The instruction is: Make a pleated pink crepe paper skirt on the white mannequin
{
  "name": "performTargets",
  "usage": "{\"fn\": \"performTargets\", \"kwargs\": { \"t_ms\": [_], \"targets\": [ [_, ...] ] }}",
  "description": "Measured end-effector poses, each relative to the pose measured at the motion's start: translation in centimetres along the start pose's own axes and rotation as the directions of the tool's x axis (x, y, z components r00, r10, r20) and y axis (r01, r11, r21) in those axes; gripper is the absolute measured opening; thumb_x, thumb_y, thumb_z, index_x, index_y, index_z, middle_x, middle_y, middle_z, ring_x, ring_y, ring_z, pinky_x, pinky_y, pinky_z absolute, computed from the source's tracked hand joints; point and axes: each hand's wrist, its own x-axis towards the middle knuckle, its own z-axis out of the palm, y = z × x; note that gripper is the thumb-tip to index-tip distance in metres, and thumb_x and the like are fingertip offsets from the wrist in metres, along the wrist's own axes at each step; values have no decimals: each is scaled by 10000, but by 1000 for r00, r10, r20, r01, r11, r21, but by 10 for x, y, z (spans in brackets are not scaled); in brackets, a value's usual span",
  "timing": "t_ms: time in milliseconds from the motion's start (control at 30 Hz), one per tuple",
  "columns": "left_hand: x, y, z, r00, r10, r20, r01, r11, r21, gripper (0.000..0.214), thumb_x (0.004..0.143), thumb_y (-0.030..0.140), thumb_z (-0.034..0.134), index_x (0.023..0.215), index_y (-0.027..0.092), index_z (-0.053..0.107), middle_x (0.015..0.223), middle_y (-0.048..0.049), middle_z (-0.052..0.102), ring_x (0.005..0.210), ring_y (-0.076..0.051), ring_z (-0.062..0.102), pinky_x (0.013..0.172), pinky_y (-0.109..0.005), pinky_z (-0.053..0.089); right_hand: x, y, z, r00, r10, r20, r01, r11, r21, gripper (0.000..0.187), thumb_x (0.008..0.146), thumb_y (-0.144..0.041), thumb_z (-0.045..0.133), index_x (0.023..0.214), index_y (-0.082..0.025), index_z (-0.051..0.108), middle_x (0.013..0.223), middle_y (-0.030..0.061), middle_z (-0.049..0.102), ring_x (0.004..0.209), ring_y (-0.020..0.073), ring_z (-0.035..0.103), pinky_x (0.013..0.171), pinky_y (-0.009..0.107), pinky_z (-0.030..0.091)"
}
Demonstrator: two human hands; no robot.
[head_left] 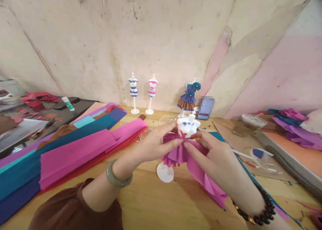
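Observation:
A small white dress-form mannequin (189, 125) with blue and red marks on its bust stands between my hands, its round base (165, 173) low on the table. Magenta crepe paper (205, 174) is gathered in pleats at its waist, and a loose length hangs down to the right. My left hand (164, 141) pinches the gathered paper at the waist between thumb and fingers. From the other side, my right hand (213, 151) grips the same paper, its thumb tip close to the left thumb. The fingers behind the mannequin are partly hidden.
Folded crepe paper (77, 156) in several colours lies at left, near a glue stick (68, 103). Against the wall stand two bare mannequins (133, 89) and one dressed mannequin (190, 96), beside a phone (205, 108). A lidded cup (249, 125) and paper scraps sit at right.

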Motion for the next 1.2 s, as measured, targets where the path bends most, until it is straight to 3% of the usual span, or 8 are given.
{"fn": "performTargets", "kwargs": {
  "t_ms": [133, 267, 433, 567, 767, 1000, 1200],
  "targets": [
    [0, -4, 2, 998, -4, -62, 5, 1000, 6, 248, 924, 271, 577, 1155, 191, 622, 1085, -88, 676, 1037, -234, 621, 942, -378, 507, -1, 1, -1, 999, -7, -36, 6, 1000, -14, 251, 887, -463, 572, 908, -231, 664, 599, -17, 693, 510, 177, 632, 488, 274, 446],
    [1, -4, 2, 995, -5, -101, 7, 1000, 14, 236, 912, 248, 583, 1134, 180, 627, 1051, -87, 677, 1019, -226, 623, 934, -368, 512, -2, -1, -4, 997, -51, -62, 49, 999, -20, 211, 897, -396, 571, 823, -244, 696, 622, -10, 719, 530, 180, 662, 512, 277, 491],
    [0, -2, 1, 995, -9, -97, 11, 1000, 23, 221, 895, 217, 583, 1109, 182, 627, 1038, -79, 674, 1008, -220, 623, 933, -375, 514, -5, -3, -5, 987, -156, -50, 158, 987, 38, 188, 920, -300, 539, 897, -248, 718, 838, 11, 788, 697, 195, 732, 612, 282, 550],
    [1, -3, 1, 996, -16, -83, 16, 1000, 1, 187, 893, 226, 586, 1065, 170, 629, 1031, -88, 669, 1000, -223, 627, 927, -380, 518, -6, -5, -5, 973, -228, -19, 229, 970, 85, 187, 922, -260, 539, 928, -237, 725, 891, 21, 793, 758, 188, 742, 682, 274, 571],
    [2, 0, 1, 996, -47, -80, 46, 999, -15, 165, 881, 238, 586, 1016, 150, 620, 1015, -95, 647, 987, -218, 619, 940, -395, 518, -3, -4, -2, 973, -229, 5, 227, 967, 114, 201, 926, -231, 529, 937, -236, 730, 914, 19, 792, 798, 177, 743, 691, 257, 567],
    [1, 7, 0, 997, -48, -55, 48, 999, -10, 162, 844, 144, 570, 1001, 156, 612, 994, -79, 656, 1002, -221, 632, 926, -376, 525, -2, -5, 1, 979, -179, -96, 186, 980, 67, 163, 899, -271, 570, 815, -231, 704, 678, -28, 737, 545, 137, 648, 542, 238, 505],
    [2, 7, 1, 998, -23, -58, 23, 1000, -1, 137, 834, 115, 567, 956, 164, 607, 972, -62, 644, 964, -199, 629, 947, -368, 514, 0, -6, 3, 969, -198, -148, 203, 979, 21, 170, 876, -279, 578, 762, -215, 687, 586, -36, 696, 478, 128, 610, 494, 231, 460]
  ]
}}
